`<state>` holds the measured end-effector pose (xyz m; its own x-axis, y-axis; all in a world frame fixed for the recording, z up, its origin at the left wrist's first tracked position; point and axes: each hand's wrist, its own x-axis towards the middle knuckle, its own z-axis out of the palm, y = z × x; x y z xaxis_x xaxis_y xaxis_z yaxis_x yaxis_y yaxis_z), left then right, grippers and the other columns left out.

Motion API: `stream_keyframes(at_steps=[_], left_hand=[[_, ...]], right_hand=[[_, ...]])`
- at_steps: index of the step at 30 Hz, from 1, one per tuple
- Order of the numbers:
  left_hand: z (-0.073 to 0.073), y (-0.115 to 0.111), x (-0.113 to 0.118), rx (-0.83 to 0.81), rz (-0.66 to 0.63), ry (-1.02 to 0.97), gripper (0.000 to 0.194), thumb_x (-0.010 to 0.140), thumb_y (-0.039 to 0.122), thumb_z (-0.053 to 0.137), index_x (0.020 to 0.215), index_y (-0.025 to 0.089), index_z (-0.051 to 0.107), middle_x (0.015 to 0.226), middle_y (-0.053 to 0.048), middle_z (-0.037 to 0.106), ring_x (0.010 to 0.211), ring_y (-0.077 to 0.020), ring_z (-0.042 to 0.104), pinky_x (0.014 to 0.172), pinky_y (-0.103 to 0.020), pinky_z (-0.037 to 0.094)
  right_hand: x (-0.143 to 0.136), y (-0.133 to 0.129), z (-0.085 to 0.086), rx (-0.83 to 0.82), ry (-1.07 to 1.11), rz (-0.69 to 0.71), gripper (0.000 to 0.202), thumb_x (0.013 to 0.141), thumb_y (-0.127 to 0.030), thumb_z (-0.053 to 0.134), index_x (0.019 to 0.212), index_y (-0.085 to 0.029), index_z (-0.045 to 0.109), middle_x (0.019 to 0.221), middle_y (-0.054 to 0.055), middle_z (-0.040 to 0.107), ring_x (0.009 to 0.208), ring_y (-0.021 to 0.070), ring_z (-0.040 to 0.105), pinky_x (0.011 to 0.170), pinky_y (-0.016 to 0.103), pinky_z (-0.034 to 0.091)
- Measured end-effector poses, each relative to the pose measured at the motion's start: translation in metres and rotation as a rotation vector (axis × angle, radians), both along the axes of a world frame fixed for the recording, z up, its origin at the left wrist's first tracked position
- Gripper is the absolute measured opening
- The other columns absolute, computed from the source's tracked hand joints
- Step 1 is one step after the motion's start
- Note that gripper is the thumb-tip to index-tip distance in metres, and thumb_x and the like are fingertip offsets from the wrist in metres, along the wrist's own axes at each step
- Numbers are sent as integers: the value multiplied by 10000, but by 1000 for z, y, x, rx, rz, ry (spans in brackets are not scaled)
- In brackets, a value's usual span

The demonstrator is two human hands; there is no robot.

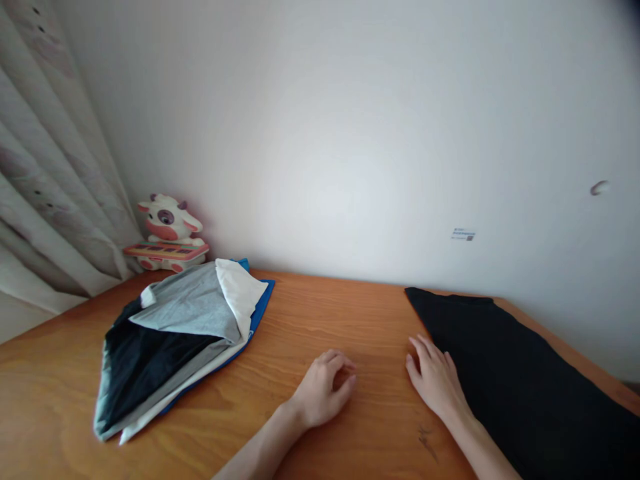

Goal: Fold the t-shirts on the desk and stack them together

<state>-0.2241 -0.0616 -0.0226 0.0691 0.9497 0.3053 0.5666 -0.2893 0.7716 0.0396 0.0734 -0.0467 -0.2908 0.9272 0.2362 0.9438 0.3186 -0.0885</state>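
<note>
One pale wall (325, 133) fills most of my view, rising behind the wooden tabletop (340, 307) that spreads out before me, its grain running crosswise. On my left a light curtain (47, 173) hangs in slanting folds, with faint printed figures on it. The black cloth (525, 380) lies flat on the right of the tabletop, stretching from near the wall down past the bottom edge of what I see. The stack of garments (185, 307) sits on the left, grey, black and white layers with blue showing along its right edge. Just behind it, by the curtain, stands a cow toy (167, 220) with a keyboard in front of its body.

My left hand (323, 388) is empty, over the bare wood between stack and cloth, fingers loosely curled and thumb apart from them. My right hand (434, 375) is empty too, fingers a little spread, at the cloth's left edge; I can't tell whether it touches the fabric.

Smaller still are a dark scribble (425, 439) on the wood, a printed label (463, 235) on the wall, and a little curved hook (599, 188) farther right.
</note>
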Motion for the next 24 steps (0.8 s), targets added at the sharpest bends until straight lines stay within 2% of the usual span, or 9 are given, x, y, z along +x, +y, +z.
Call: stream_keyframes(at_steps=[2,5,6,8,11,13,16,20,24], left_hand=[[-3,8,-5,-77,64,-210,262,961,368,535,1070,174,673,970,-78,710,882,-199,675,812,-328,547],[-6,18,-24,-115,186,-390,332,988,432,478,1094,163,641,906,-58,701,767,-175,664,710,-300,545],[-7,20,-33,-83,228,-366,321,988,420,478,1100,166,640,914,-59,701,767,-175,662,708,-301,545],[-8,21,-53,22,305,-193,262,967,362,515,1092,179,656,952,-75,701,837,-201,664,768,-330,552],[-10,17,-76,126,328,153,221,922,240,554,1104,204,675,1069,-103,700,1040,-258,644,959,-413,522],[-10,14,-83,101,317,293,252,908,201,566,1137,215,669,1137,-104,690,1102,-270,626,1013,-438,497],[-9,11,-80,13,308,400,240,907,209,585,1131,228,672,1163,-89,684,1105,-267,620,1007,-435,492],[-6,10,-73,-27,302,427,213,912,220,583,1100,241,681,1180,-62,683,1112,-253,610,1013,-413,477],[-6,8,-72,-32,310,418,220,912,257,594,1113,246,680,1205,-58,679,1118,-251,607,1003,-404,482]], right_hand=[[-26,-10,-4,94,145,146,525,962,-356,306,1346,-155,601,1433,174,605,1342,301,550,1160,478,387],[-65,-26,-6,172,278,273,416,958,-334,361,1261,-205,616,1243,161,697,1163,298,651,1024,435,491],[-75,-29,-6,187,296,294,372,959,-332,376,1215,-216,620,1160,152,721,1082,294,677,961,427,514],[-90,-34,-6,195,309,297,266,969,-366,405,1060,-231,616,945,111,739,874,269,706,787,383,530],[-95,-33,-9,193,294,242,282,987,-455,418,793,-268,502,692,30,668,636,226,665,571,326,422],[-93,-32,-11,199,285,245,347,996,-484,403,717,-281,431,635,14,636,598,220,649,547,324,372],[-88,-33,-13,189,314,293,384,1007,-514,366,704,-286,431,607,11,629,573,223,644,545,329,352],[-89,-37,-10,102,359,332,425,991,-601,351,726,-293,474,580,11,635,540,236,653,519,335,343],[-88,-35,-11,-28,385,304,446,936,-677,365,730,-306,503,589,22,673,531,260,675,493,345,363]])
